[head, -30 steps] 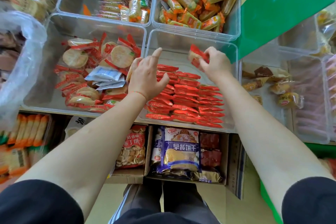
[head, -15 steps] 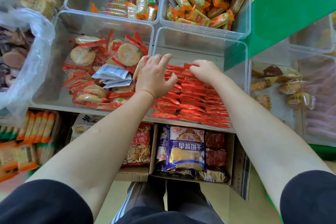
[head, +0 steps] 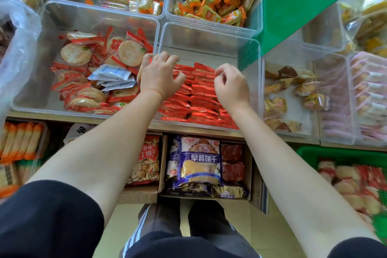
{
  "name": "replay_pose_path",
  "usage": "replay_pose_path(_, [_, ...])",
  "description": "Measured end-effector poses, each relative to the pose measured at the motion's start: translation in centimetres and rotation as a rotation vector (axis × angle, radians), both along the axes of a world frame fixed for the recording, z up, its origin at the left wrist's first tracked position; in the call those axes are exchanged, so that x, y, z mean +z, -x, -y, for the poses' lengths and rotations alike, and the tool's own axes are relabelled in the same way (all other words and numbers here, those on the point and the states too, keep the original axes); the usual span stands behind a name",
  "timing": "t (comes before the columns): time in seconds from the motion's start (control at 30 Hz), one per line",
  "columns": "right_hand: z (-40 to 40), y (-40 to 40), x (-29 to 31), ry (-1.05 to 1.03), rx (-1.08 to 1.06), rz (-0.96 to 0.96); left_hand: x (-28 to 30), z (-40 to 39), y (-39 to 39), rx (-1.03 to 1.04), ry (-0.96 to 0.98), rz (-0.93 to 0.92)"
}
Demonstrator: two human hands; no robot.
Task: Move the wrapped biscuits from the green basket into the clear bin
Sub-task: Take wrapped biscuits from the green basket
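R hand (head: 230, 85) now empty; fingertips hidden.

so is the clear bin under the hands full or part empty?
Part empty. The red wrapped biscuits lie in rows over the near part of the clear bin; its far end is bare and the walls rise well above them.

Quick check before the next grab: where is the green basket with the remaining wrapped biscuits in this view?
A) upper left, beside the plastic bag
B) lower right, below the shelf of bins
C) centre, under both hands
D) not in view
B: the green basket sits at the lower right below the shelf edge, with wrapped biscuits inside, while both hands are over the clear bin of red packets.
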State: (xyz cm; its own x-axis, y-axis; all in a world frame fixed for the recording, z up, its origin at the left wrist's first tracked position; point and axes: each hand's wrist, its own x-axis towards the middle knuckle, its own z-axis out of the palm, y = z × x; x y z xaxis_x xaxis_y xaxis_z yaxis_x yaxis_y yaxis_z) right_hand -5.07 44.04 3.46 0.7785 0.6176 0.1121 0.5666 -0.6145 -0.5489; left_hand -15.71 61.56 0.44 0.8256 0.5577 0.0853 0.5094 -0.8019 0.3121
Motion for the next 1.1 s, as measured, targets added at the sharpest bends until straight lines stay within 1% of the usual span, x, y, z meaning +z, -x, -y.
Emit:
replay_pose_path(0.1, [4.7, 2.7, 1.3, -0.010, 0.048, -0.033, 1.5, 4.2, -0.5, 0.130, 0.083, 0.103])
replay_pose_path(0.17, [8.6, 3.7, 1.3, -0.026, 0.061, -0.059, 3.1, 9.8, -1.3, 0.076, 0.120, 0.191])
replay_pose_path(0.23, [13.1, 4.0, 0.7, -0.013, 0.040, -0.126, 4.5, 16.4, -2.2, -0.028, 0.242, 0.195])
replay_pose_path(0.4, [26.6, 1.0, -2.2, 0.083, -0.091, -0.347, 4.0, 30.5, -6.1, -0.231, 0.432, -0.069])
replay_pose_path(0.5, [35.0, -2.0, -4.3, 0.233, -0.167, -0.440, 2.5, 38.5, -8.9, -0.253, 0.586, -0.258])
replay_pose_path(0.63, [45.5, -5.2, -8.3, 0.507, -0.142, -0.602, -0.9, 48.7, -11.5, -0.303, 0.738, -0.530])
replay_pose_path(0.7, [49.9, -6.3, -10.5, 0.605, -0.088, -0.667, -2.5, 52.4, -12.3, -0.259, 0.826, -0.621])
replay_pose_path(0.8, [54.1, -6.7, -13.1, 0.655, -0.074, -0.773, -4.1, 56.2, -12.3, -0.142, 0.903, -0.665])
replay_pose_path(0.83, [54.9, -6.6, -13.9, 0.658, -0.117, -0.823, -4.6, 56.9, -12.0, -0.101, 0.912, -0.667])
replay_pose_path(0.93, [56.0, -6.0, -15.5, 0.608, -0.367, -0.959, -5.8, 58.0, -11.3, 0.020, 0.929, -0.651])
replay_pose_path(1.0, [56.1, -5.5, -15.9, 0.577, -0.441, -1.042, -6.5, 58.2, -11.1, 0.089, 0.974, -0.638])
replay_pose_path(1.07, [55.9, -5.2, -16.4, 0.484, -0.481, -1.190, -7.1, 58.5, -11.0, 0.154, 1.018, -0.634])
replay_pose_path(1.1, [55.8, -5.1, -16.8, 0.405, -0.543, -1.276, -7.4, 58.7, -11.0, 0.189, 1.048, -0.634])
